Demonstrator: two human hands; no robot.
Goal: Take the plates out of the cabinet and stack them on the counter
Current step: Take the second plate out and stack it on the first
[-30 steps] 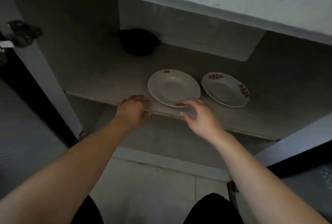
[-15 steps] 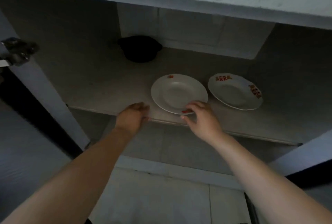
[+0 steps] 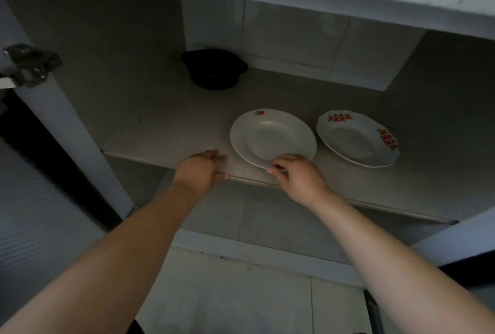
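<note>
Moved: right hand (image 3: pixel 300 175) now pinches the near rim of the round white ceramic plate (image 3: pixel 273 137), small red motif, on the grey cabinet shelf (image 3: pixel 166 130). Left hand (image 3: pixel 200 170), loosely curled, rests at shelf edge. Second red-patterned plate (image 3: pixel 357 142) beside.

Inside the open cabinet (image 3: pixel 112 71), two white plates sit side by side on the shelf (image 3: pixel 166 130). The right hand (image 3: pixel 297 175) pinches the front rim of the near plate (image 3: pixel 273 138), while the left hand (image 3: pixel 201 170) rests on the shelf edge beside it. The second plate (image 3: pixel 357 142), red-patterned, lies apart to the right. A black pot (image 3: pixel 213 68) stands at the back.
</note>
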